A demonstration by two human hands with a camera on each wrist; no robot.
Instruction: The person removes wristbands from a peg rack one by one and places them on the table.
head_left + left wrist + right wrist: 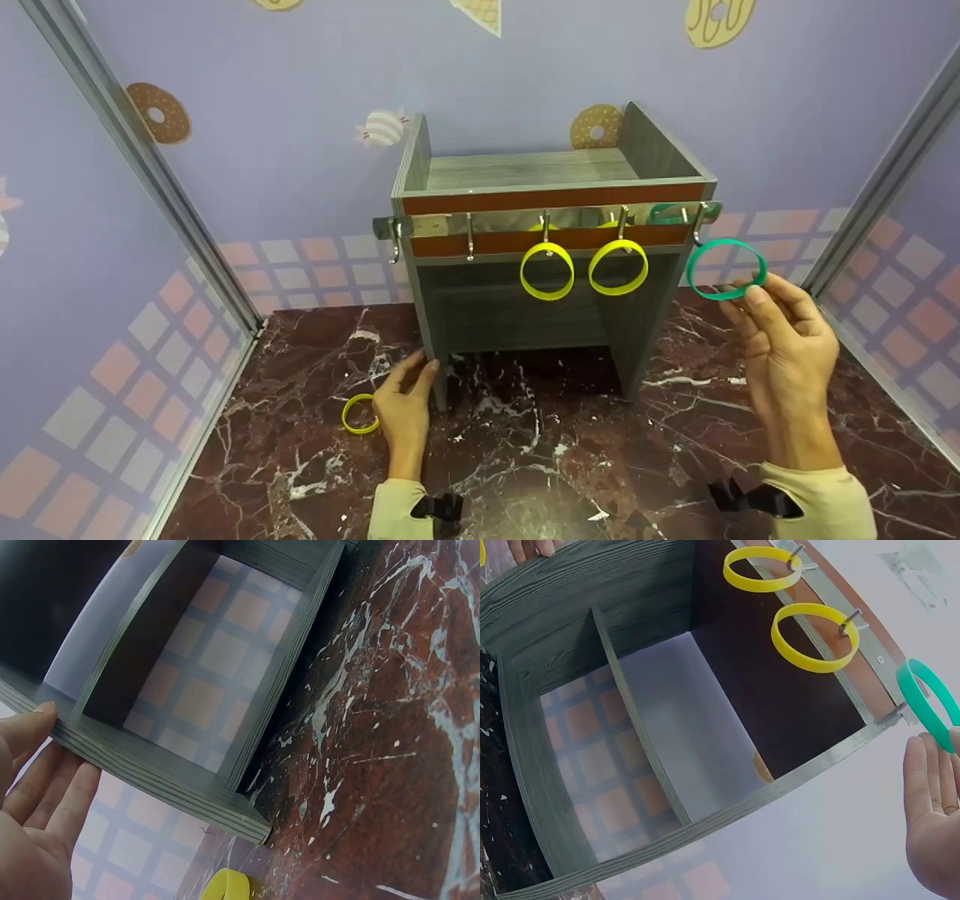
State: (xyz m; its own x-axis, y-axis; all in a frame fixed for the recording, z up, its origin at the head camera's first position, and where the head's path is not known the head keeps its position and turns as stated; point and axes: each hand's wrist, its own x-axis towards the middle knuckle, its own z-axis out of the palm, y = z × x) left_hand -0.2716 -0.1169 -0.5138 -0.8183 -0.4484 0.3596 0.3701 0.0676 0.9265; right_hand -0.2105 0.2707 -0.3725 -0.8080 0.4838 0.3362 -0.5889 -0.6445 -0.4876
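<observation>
In the head view my right hand (795,345) pinches a green ring (726,268) at its lower edge. The ring touches or nearly touches the far-right hook (700,225) of a metal hook rail (502,219); I cannot tell whether it is around the hook. Two yellow rings (547,271) hang from neighbouring hooks. The rail runs across the front of a grey wooden shelf unit (431,315). My left hand (405,401) grips that unit's left side panel, thumb over the front edge (161,776) and fingers along the outside.
Another yellow ring (360,414) lies on the dark red marbled surface (525,465), just left of my left hand. The two leftmost hooks (470,238) carry no ring. Patterned walls (300,150) enclose the back and both sides.
</observation>
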